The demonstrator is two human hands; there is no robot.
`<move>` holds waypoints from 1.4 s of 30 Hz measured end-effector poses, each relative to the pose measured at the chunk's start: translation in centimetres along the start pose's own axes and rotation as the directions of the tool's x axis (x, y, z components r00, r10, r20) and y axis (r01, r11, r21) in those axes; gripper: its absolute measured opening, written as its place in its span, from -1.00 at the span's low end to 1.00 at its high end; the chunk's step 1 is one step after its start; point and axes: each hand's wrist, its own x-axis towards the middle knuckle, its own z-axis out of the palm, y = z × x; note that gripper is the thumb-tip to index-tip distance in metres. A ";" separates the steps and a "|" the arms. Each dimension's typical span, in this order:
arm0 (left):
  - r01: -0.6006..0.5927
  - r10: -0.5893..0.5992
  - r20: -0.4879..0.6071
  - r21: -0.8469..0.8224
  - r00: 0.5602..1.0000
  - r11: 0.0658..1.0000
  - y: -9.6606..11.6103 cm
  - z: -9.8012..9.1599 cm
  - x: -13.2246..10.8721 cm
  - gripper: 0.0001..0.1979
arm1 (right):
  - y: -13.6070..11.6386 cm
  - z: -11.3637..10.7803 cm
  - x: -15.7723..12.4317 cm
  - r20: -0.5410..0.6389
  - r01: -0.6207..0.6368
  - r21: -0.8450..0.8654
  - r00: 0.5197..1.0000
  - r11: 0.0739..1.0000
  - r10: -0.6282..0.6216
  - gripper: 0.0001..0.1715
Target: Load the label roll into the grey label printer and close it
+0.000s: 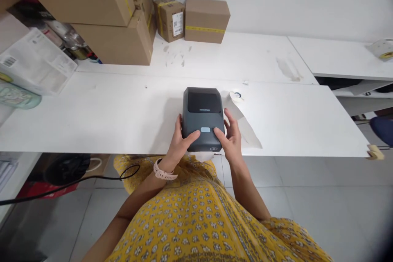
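Observation:
A dark grey label printer (203,110) with a pale blue button sits at the near edge of the white table (107,118). My left hand (179,141) wraps its left side, thumb resting on top beside the button. My right hand (231,135) clasps its right side, thumb on top near the button too. A strip of white label paper (245,125) with a small roll (236,96) lies on the table just right of the printer. A pale watch is on my left wrist.
Stacked cardboard boxes (101,12) fill the back left, with two smaller boxes (206,19) against the wall. Plastic-wrapped packages (33,63) lie at far left. A second white table (340,55) stands at right. A black cable (70,182) hangs below the table edge.

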 end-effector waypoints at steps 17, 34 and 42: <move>0.033 -0.033 -0.010 0.014 0.999 0.999 -0.1 -0.5 -6.4 -0.54 | 2.1 1.0 0.0 0.144 -0.188 0.208 0.977 0.960 0.160 -0.08; 0.541 -0.341 0.516 -0.307 0.786 0.783 0.0 3.5 -4.9 -0.52 | 1.8 1.2 0.1 0.094 -0.238 0.486 0.971 0.841 0.220 -0.09; 0.260 -0.220 0.670 0.041 0.710 0.965 -0.2 1.1 -4.3 -0.56 | -1.9 -0.8 0.2 -0.046 0.242 -0.280 0.963 0.929 -0.264 -0.64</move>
